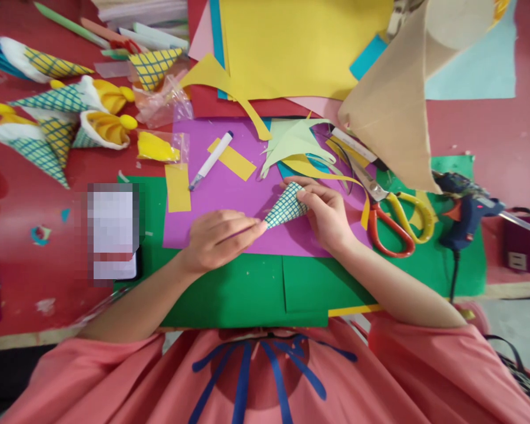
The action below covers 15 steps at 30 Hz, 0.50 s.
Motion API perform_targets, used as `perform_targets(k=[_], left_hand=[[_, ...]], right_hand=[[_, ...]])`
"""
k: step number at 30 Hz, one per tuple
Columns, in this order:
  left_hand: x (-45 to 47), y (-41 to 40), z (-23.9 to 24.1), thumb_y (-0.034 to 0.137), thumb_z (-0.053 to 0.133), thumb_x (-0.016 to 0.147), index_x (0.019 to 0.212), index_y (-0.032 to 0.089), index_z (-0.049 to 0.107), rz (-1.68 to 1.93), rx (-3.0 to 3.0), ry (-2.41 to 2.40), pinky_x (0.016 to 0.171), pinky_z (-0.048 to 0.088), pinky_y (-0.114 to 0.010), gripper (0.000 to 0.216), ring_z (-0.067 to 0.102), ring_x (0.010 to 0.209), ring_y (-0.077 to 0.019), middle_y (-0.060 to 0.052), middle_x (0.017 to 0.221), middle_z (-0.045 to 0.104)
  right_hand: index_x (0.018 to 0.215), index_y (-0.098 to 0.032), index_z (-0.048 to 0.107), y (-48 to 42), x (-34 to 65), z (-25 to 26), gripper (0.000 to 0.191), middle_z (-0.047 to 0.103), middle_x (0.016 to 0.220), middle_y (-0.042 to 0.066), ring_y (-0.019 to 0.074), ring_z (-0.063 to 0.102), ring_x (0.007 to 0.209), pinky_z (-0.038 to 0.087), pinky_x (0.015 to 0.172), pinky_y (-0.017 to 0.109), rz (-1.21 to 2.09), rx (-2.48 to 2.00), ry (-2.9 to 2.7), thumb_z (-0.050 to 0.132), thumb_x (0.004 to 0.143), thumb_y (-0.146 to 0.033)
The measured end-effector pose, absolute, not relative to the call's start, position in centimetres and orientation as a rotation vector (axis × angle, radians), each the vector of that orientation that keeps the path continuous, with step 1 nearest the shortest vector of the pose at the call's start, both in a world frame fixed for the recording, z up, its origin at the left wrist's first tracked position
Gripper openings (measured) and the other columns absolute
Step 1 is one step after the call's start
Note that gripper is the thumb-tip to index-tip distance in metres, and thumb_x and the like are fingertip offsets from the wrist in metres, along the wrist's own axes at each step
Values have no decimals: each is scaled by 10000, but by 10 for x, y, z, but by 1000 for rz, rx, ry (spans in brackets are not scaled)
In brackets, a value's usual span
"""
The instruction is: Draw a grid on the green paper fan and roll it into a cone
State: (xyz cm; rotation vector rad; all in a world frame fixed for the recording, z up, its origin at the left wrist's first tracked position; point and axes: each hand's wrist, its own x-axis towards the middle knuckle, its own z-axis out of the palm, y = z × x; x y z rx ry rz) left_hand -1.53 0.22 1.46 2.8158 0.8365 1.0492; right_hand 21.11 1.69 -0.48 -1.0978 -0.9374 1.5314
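While it sits over the purple paper sheet point(229, 194), the small blue-checked paper cone point(287, 206) has left hand point(218, 238) fingers pinched on its tip, right hand point(329, 218) fingers closed round its wide end.

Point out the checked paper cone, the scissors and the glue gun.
checked paper cone point(286, 205), head view, middle of its patterned side
scissors point(377, 191), head view, the pivot where the blades cross
glue gun point(464, 213), head view, its blue body
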Motion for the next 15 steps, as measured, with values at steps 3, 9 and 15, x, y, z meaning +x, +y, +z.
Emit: perform_targets(k=[3,9,15], left_hand=[[-15,1,19,169,668,796,1085,240,630,980,2963,741,837,566,-268,301,685,849,-144,-1,949,730],[-11,-2,25,213,605,848,1012,264,643,892,3053,593,854,554,-255,176,681,870,-124,30,963,725],[-6,-1,22,243,647,818,1037,240,634,874,3051,631,848,530,-267,219,650,815,-129,7,899,697]], right_hand=[[614,-174,629,17,212,-4,189,670,1086,37,197,627,965,484,803,352,1557,-1084,-959,619,795,-229],[599,-171,595,18,212,0,204,679,1060,37,191,640,951,468,857,371,1542,-1098,-1063,589,799,-211],[585,-173,583,19,213,5,209,684,1050,42,206,620,1037,436,918,388,1503,-1156,-1188,568,794,-174]])
